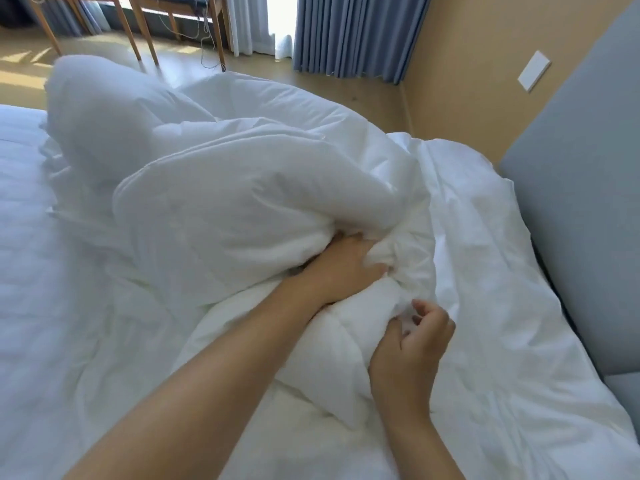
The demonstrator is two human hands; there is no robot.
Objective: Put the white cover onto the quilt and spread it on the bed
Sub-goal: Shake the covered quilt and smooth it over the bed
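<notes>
At the middle of the bed (pixel 38 258), the quilt (pixel 256 188) lies heaped in a puffy mound, its far end raised toward the window. The left hand (pixel 349 265) is pushed into the mound's near right edge, its fingers curled tight on a bunch of the quilt. Just near of it, the right hand (pixel 414 341) has its fingers curled at a fold of cloth; whether they have actually closed on it I cannot tell. The white cover (pixel 491 271), thin and wrinkled, spreads flat to the right of the hands and under them, reaching the grey headboard (pixel 571 202).

My reading is that the stuffing step is under way: a quilt corner is being fed toward the cover. The cover is the only container here, and most of the quilt appears to be outside it; its opening is not visible among the folds. The next move probably calls for finding that opening or a matching corner and holding quilt and cover together there.

Blue curtains (pixel 346 32) and wooden chair legs (pixel 138 39) stand beyond the bed.
</notes>
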